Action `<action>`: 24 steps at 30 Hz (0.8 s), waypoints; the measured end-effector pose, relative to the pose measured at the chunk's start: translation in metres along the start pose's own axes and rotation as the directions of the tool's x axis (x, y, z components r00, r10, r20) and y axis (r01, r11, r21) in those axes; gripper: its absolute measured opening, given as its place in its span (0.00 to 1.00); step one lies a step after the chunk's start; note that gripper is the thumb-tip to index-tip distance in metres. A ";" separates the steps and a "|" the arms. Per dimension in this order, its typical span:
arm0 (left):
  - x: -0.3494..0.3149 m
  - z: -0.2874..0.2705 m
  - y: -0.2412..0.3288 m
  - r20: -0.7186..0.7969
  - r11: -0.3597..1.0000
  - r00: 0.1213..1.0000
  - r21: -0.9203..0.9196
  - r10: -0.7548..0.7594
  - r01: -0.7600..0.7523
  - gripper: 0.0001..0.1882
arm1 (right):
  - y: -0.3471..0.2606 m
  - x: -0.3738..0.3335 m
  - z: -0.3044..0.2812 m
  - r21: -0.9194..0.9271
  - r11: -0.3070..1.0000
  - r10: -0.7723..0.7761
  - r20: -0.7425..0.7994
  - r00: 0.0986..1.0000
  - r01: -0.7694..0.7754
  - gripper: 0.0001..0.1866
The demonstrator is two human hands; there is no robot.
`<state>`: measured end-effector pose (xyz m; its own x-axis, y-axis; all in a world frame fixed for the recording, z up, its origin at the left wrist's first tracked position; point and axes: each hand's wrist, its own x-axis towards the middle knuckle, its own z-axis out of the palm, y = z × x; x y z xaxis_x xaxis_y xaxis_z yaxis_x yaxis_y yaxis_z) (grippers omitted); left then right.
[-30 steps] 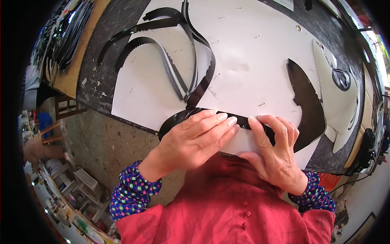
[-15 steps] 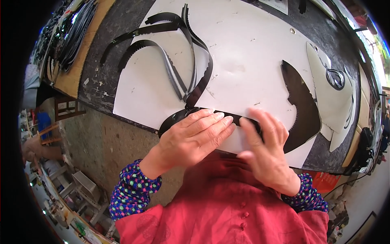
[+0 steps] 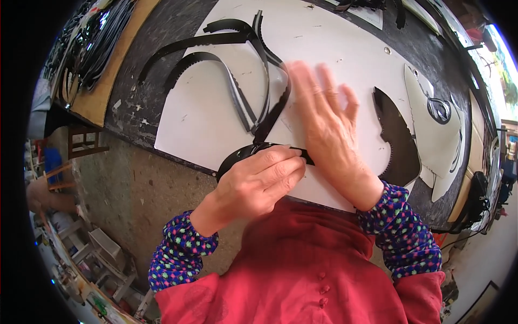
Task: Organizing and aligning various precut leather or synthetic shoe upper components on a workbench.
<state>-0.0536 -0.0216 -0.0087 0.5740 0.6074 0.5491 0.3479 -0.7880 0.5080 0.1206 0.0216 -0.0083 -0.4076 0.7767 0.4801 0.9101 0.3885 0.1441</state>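
Note:
My left hand [image 3: 259,181] is closed, its fingers pressed together on a glossy black curved strip [image 3: 233,158] along the near edge of a white sheet [image 3: 186,121]. One end of that strip sticks out past the fingertips. Palm down, my right hand [image 3: 330,124] hovers over or rests on the sheet with its fingers spread; the fingertips are blurred and nothing shows in it. Right beside its fingers lie several long black strips with notched edges [image 3: 280,105], tangled together. A wide curved black piece with a notched inner edge [image 3: 401,140] lies to the right of my right wrist.
Under the sheet is a dark, scuffed table [image 3: 135,116]. Pale cut pieces [image 3: 440,143] lie at the right, with a dark loop [image 3: 439,109] on them. A bundle of black strips [image 3: 102,43] sits at the far left. A wooden stool [image 3: 83,143] stands on the floor.
My right hand has left the near strip and moved away over the sheet toward the tangled strips, its fingers now spread. My left hand stays on the strip.

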 end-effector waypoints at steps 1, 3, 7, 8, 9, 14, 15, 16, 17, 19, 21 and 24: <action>0.000 -0.001 -0.001 -0.017 0.999 1.000 -0.033 -0.018 0.018 0.16 | 0.001 0.003 0.004 0.133 0.991 0.022 -0.010 1.000 -0.021 0.33; -0.005 -0.001 -0.006 -0.024 0.999 0.999 -0.040 -0.026 0.025 0.16 | 0.003 0.003 0.009 0.261 0.965 0.039 -0.020 0.999 -0.032 0.34; -0.009 -0.003 -0.010 -0.062 0.989 0.996 -0.137 -0.067 0.058 0.15 | 0.005 0.002 0.008 0.532 0.822 0.116 0.191 0.975 -0.202 0.33; -0.009 -0.002 -0.008 -0.062 0.989 0.996 -0.137 -0.067 0.058 0.15 | -0.001 0.002 0.003 0.443 0.878 0.148 0.105 0.983 -0.180 0.33; -0.009 0.000 -0.006 -0.082 0.987 0.994 -0.146 -0.077 0.064 0.13 | -0.004 0.001 -0.003 0.346 0.924 0.171 0.015 0.985 -0.166 0.33; -0.010 0.005 -0.007 -0.101 0.987 0.992 -0.145 -0.078 0.063 0.10 | -0.002 -0.002 0.003 0.356 0.925 0.127 0.037 0.991 -0.132 0.30; -0.010 0.004 -0.008 -0.090 0.982 0.990 -0.162 -0.108 0.092 0.11 | 0.004 -0.002 -0.002 0.507 0.839 0.190 0.068 0.979 -0.199 0.28; -0.008 0.002 -0.008 -0.078 0.980 0.991 -0.175 -0.112 0.097 0.11 | 0.010 -0.005 -0.006 0.644 0.721 0.242 0.112 0.964 -0.256 0.26; -0.009 0.001 -0.005 -0.080 0.982 0.990 -0.160 -0.112 0.098 0.11 | 0.028 -0.011 -0.013 0.639 0.728 0.268 0.066 0.961 -0.247 0.21; -0.008 -0.003 0.004 -0.104 0.990 0.989 -0.102 -0.108 0.097 0.11 | 0.065 -0.027 -0.051 0.591 0.698 0.360 0.199 0.911 -0.405 0.19; -0.004 0.003 0.016 -0.095 0.991 0.988 -0.058 -0.125 0.120 0.09 | 0.103 -0.063 -0.056 0.268 0.879 0.383 0.094 0.919 -0.394 0.23; 0.000 0.023 0.039 -0.021 0.984 0.999 0.174 0.033 -0.029 0.07 | 0.123 -0.094 -0.057 0.257 0.859 0.384 0.248 0.889 -0.443 0.26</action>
<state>-0.0225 -0.0547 -0.0039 0.5692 0.5831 0.5797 0.4546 -0.8106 0.3691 0.2752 -0.0316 0.0138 -0.0315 0.9630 0.2676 0.9431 0.1173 -0.3111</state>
